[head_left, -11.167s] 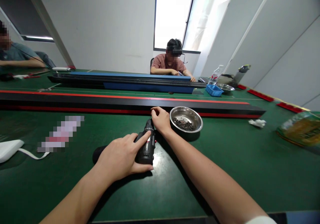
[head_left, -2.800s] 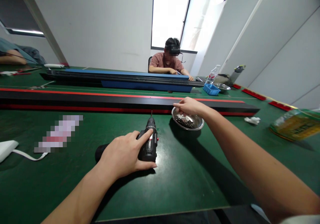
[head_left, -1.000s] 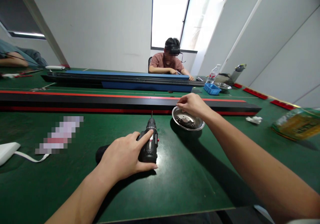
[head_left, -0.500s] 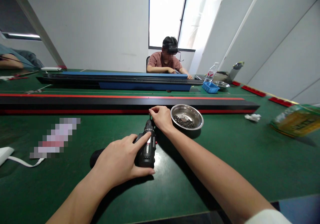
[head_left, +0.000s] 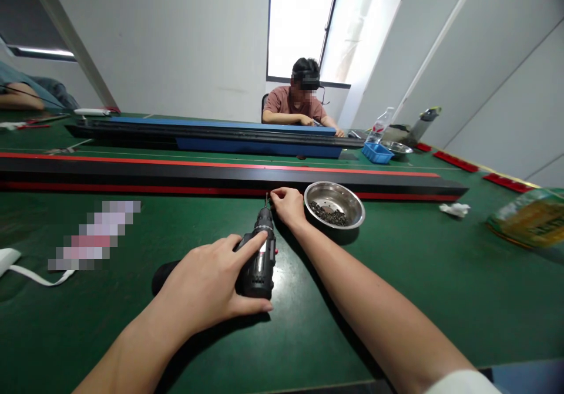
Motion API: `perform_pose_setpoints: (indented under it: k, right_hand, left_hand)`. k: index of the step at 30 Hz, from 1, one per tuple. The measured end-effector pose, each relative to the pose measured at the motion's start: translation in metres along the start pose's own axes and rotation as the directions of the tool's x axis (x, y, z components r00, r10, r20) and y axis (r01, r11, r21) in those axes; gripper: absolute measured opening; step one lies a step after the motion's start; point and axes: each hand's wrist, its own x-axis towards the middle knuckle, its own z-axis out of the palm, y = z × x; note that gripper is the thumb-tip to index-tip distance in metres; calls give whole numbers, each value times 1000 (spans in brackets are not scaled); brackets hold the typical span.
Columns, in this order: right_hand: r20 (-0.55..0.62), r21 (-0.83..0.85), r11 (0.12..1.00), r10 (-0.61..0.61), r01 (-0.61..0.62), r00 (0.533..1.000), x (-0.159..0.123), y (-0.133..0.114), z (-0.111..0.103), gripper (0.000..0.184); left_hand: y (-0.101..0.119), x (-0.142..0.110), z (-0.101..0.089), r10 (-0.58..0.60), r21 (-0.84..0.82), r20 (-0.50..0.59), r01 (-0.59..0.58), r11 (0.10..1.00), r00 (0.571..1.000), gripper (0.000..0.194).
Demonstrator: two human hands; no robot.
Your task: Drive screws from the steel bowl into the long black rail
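Observation:
My left hand (head_left: pixel 211 282) is wrapped around a black cordless drill (head_left: pixel 259 265) lying on its side on the green table. Its bit (head_left: pixel 266 201) points away from me, close to the near side of a long black bar with red edges (head_left: pixel 198 177). My right hand (head_left: pixel 287 207) is closed in a pinch just right of the bit's tip. Whatever sits between those fingertips is too small to make out. Right beside that hand stands a steel bowl (head_left: pixel 352 197) with many small dark screws (head_left: pixel 328 213) in it.
Behind the bar lie blue and black long profiles (head_left: pixel 259 144). A co-worker (head_left: pixel 295 103) sits across the table. A blue basket (head_left: pixel 378 152), a plastic bottle (head_left: pixel 381 125), crumpled tissue (head_left: pixel 455 209) and a yellow-green bag (head_left: pixel 529 221) are to the right; a white strap (head_left: pixel 42 279) lies left.
My right fingertips have shifted slightly right, off the drill's tip, and the bit now shows bare. The drill stays in my left hand. The whole view has shifted a little.

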Motion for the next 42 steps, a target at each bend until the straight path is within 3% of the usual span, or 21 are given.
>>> perform_pose_setpoints:
  k: [7,15,42]
  right_hand:
    - [27,3,1000,-8,8,1000,2,1,2,24]
    - [104,216,973,-98,74,990,9,12,12,45]
    - [174,163,983,-113,85,978,8,8,7,34]
  left_hand:
    - [0,-2,0,-1,-8,11,1,1000,1000,110]
    - [0,-2,0,-4,-15,21,4,1000,1000,108]
    - [-1,-4,-1,5,-26,17,-5,1000,1000,104]
